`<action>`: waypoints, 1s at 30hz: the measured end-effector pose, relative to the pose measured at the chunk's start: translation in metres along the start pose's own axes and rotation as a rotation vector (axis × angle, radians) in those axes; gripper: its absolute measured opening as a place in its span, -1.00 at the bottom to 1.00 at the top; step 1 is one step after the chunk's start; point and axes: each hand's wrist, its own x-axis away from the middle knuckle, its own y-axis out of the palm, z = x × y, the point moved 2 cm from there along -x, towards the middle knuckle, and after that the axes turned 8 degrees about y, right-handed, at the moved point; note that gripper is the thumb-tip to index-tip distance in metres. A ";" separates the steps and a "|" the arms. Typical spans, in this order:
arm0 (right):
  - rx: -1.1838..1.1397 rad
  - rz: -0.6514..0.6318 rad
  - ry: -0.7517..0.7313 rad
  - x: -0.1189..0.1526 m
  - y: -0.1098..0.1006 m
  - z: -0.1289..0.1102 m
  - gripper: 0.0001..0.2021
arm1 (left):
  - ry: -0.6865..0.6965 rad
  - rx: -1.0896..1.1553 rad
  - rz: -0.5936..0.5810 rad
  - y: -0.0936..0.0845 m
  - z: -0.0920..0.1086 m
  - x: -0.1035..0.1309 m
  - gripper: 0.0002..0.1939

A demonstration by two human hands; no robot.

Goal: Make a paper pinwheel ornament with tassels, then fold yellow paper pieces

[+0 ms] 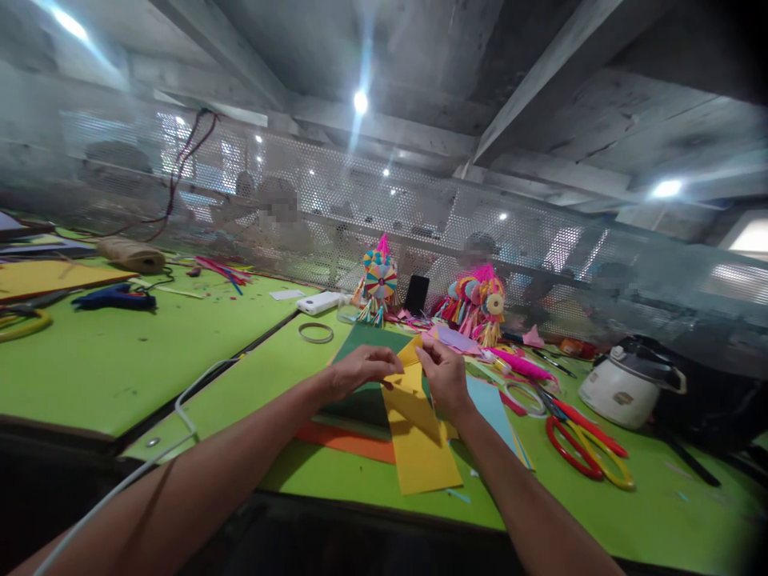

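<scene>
A long yellow paper strip (423,456) hangs toward the table's near edge, its upper end folded or bent between my hands. My right hand (444,376) pinches the top of the yellow paper. Just left of it, my left hand (365,372) has its fingers bent together at the paper's left edge, fingertips on it. Beneath both hands lies a dark green sheet (372,338). An orange sheet (348,442) sticks out below the green one, and a light blue sheet (489,408) lies to the right, beside my right wrist.
Red and yellow scissors (585,448) and a white pot (621,388) stand right. Colourful paper ornaments (380,280), a black phone (417,294) and a mesh partition (336,216) are behind. A grey ring (315,333), white cable (189,416) and blue tool (114,298) lie left.
</scene>
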 end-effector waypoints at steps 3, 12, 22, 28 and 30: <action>0.017 -0.016 -0.018 0.003 0.002 -0.004 -0.77 | 0.035 -0.028 0.131 -0.001 -0.007 -0.004 -0.61; -0.044 -0.129 0.009 0.008 0.008 -0.014 -0.78 | -0.078 -0.169 0.063 0.004 -0.013 -0.003 -0.60; -0.220 -0.239 0.071 0.006 0.007 -0.013 -0.78 | -0.096 0.019 -0.008 0.006 -0.005 0.002 -0.61; -0.077 -0.295 -0.073 0.012 0.003 -0.024 -0.78 | -0.094 0.021 0.037 0.002 -0.003 0.002 -0.64; -0.064 -0.330 -0.094 0.014 0.002 -0.029 -0.77 | -0.085 0.030 0.014 0.002 -0.001 0.003 -0.66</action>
